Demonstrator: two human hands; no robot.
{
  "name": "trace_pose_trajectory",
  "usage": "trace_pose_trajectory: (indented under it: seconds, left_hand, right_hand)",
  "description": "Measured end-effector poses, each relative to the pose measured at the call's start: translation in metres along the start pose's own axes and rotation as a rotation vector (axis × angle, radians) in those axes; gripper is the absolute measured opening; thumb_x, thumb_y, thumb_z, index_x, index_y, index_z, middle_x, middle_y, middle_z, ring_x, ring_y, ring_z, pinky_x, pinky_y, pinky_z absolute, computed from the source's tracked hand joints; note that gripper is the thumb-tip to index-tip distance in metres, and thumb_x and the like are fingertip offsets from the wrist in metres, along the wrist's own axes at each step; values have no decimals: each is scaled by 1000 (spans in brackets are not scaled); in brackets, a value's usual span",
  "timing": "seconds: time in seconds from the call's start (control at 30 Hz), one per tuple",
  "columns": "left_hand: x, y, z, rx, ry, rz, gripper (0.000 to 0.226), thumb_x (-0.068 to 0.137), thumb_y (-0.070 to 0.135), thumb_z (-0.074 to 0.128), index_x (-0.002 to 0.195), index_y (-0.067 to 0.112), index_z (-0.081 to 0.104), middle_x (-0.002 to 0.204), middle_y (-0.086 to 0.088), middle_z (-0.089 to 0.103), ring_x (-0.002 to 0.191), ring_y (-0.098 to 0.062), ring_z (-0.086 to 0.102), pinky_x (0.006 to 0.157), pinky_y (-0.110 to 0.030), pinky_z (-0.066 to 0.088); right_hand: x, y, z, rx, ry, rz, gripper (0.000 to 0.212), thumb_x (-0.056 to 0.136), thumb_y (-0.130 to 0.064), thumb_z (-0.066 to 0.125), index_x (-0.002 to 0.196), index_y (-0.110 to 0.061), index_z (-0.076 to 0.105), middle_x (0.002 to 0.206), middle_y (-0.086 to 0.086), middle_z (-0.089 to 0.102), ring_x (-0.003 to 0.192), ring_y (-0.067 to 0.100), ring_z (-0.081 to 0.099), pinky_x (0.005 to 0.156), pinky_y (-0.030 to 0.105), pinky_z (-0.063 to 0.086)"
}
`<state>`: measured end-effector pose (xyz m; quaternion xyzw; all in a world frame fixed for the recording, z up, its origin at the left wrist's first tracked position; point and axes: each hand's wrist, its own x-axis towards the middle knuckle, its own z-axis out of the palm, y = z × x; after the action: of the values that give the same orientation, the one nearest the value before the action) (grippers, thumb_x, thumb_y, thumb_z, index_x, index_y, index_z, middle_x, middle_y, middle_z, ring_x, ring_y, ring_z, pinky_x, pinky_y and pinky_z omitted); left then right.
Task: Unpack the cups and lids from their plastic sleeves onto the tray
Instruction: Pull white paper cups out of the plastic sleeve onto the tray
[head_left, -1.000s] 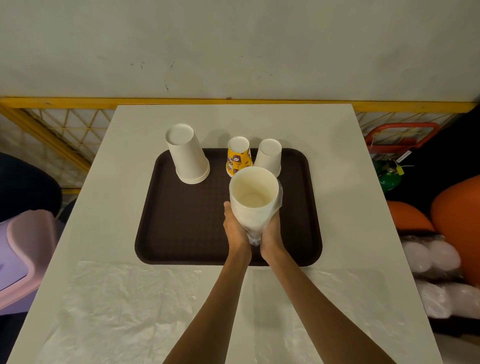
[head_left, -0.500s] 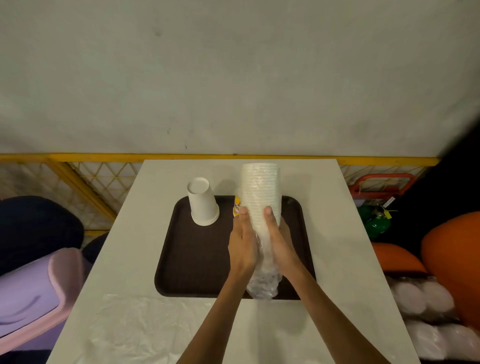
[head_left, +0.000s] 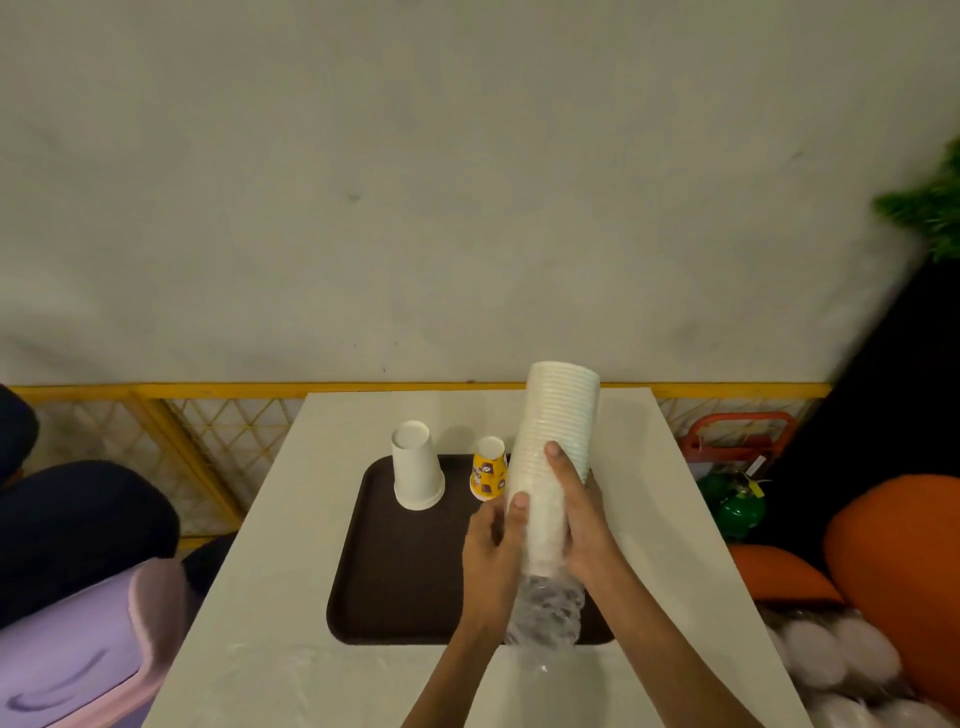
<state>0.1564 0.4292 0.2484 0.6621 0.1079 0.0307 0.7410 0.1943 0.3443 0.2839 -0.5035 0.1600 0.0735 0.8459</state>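
I hold a tall stack of white cups upright above the dark brown tray. My left hand and my right hand grip the stack's lower half from either side. Its clear plastic sleeve is bunched below the stack, between my wrists. On the tray's far side stand an upside-down white cup stack and a smaller upside-down yellow printed cup stack. The held stack hides whatever stands behind it.
Empty plastic sleeves lie flat on the white table in front of the tray. A lilac bin stands at the left. Bagged white lids and orange shapes sit at the right, with a yellow railing behind.
The cup stack went from tilted toward me to upright and rose. The sleeve slid down off the stack and bunched below it. My head tipped up, showing more wall.
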Motion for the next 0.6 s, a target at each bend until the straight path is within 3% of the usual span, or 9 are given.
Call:
trace_pose_trajectory:
  seconds: [0.13,0.23,0.3,0.4,0.5,0.53,0.6]
  left_hand:
    - [-17,7,8,-145,-34,-11,84,67,82,53,121,18,56,111,-5,69,104,-18,66,89,-35,53]
    - [-21,19,10,-189,2,29,83,75,75,45,130,14,49,111,-4,67,101,-13,66,86,-30,55]
    - [-19,21,12,-193,30,62,91,70,82,46,130,14,49,112,-5,66,100,-13,66,81,-28,56]
    - [-16,29,10,-165,48,107,108,54,93,46,134,20,43,118,-3,62,104,-13,64,82,-29,57]
    - [-8,36,4,-151,5,142,103,56,91,52,133,24,43,120,-4,61,109,-19,63,91,-44,54]
    - [-7,38,3,-148,-11,158,100,56,90,54,132,25,44,119,-5,62,109,-20,63,92,-46,53]
    - [-5,41,0,-169,-47,174,96,56,87,57,128,25,47,117,-6,64,106,-21,65,90,-45,54]
  right_hand:
    - [-11,-15,14,-49,-5,-138,60,63,-42,67,115,-17,52,107,13,64,92,27,65,68,37,57]
    - [-23,-17,19,-115,-30,-195,40,76,-39,64,110,-26,49,104,7,60,91,23,64,71,35,58]
    - [-32,-9,22,-157,-20,-203,36,84,-32,62,116,-26,46,107,4,59,95,22,62,68,29,58]
    - [-52,3,32,-211,41,-291,50,84,-23,64,129,-16,44,118,7,56,110,24,58,76,27,56]
    - [-58,8,31,-245,-39,-272,47,89,-24,60,131,-10,43,120,6,55,116,24,54,71,14,50]
    - [-56,6,30,-198,-30,-256,50,87,-27,64,129,-10,43,122,7,54,115,23,55,68,13,50]
    - [-47,3,21,-147,-118,-186,77,68,-49,77,129,-14,47,124,11,57,110,24,59,70,23,54]
